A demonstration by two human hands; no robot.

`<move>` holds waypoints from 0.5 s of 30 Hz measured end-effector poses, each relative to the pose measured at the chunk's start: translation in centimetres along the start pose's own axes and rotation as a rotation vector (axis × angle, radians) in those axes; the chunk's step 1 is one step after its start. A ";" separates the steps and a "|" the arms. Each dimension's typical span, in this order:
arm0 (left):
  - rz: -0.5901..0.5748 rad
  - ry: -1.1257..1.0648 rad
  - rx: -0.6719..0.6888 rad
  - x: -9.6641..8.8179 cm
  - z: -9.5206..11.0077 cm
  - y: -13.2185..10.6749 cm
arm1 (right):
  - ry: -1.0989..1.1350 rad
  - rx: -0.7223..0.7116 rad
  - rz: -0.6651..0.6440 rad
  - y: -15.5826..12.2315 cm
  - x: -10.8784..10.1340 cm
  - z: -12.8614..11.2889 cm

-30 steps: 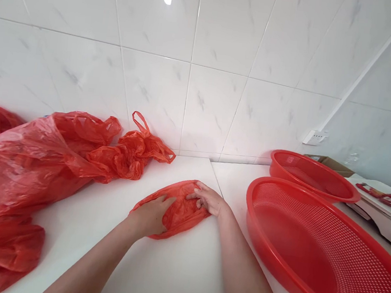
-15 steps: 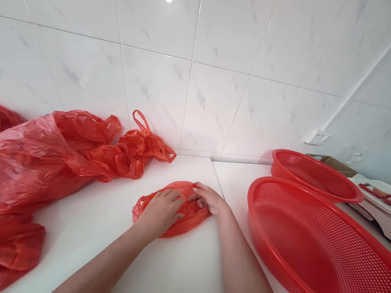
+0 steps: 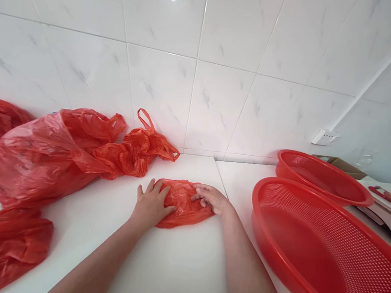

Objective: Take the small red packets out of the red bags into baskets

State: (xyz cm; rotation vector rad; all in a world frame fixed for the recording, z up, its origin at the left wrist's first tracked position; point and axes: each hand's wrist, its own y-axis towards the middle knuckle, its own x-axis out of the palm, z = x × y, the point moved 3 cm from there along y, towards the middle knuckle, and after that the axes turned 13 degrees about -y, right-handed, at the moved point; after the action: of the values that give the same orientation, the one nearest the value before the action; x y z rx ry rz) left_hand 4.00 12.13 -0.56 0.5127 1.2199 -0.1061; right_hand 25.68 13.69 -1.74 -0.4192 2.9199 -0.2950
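A thin red plastic bag point(image 3: 184, 204) lies crumpled and flattened on the white table between my hands. My left hand point(image 3: 152, 202) rests on the bag's left end, palm down, with its fingers spread. At the right end, my right hand point(image 3: 211, 199) touches the bag with its fingers loosely bent and apart, not closed around it. Whether anything is inside the bag, I cannot tell.
Behind and to the left lie a large full red bag point(image 3: 44, 156), a bunched red bag point(image 3: 141, 151) and further red bags point(image 3: 1, 248). On the right stand two red perforated baskets point(image 3: 297, 244), with a scale point(image 3: 382, 217) beyond them. A tiled wall closes off the back.
My left hand has slid left to the bag's end and its fingers have spread. The bag's left end is tucked in more. My right hand stays nearly in place; the view has shifted slightly.
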 end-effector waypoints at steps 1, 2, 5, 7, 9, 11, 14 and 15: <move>-0.004 0.001 -0.008 0.1 0.0 0.0 | -0.008 -0.003 0.001 -0.1 0.1 -0.1; -0.010 -0.001 -0.013 0.1 0.0 0.0 | -0.019 -0.003 0.008 -0.2 0.1 -0.2; -0.043 -0.033 -0.030 0.4 -0.1 -0.1 | -0.106 0.002 0.075 -0.2 0.2 -0.3; -0.067 -0.058 -0.040 0.6 -0.2 -0.2 | -0.219 -0.006 0.161 -0.1 0.3 -0.3; -0.076 -0.072 -0.044 0.9 -0.3 -0.2 | -0.353 -0.023 0.257 0.1 0.5 -0.5; -0.075 -0.085 -0.053 1.2 -0.6 -0.2 | -0.531 -0.026 0.369 0.3 0.7 -0.7; -0.064 -0.122 -0.071 1.5 -1.0 -0.2 | -0.806 0.008 0.493 0.5 1.1 -1.0; -0.051 -0.136 -0.071 1.5 -1.1 -0.3 | -0.858 0.019 0.503 0.5 1.3 -1.0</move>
State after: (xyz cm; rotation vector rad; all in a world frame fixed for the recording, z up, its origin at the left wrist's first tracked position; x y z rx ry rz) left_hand 3.51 12.65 -2.25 0.4059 1.0998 -0.1380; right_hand 24.09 13.98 -1.06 0.1755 2.0708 -0.0405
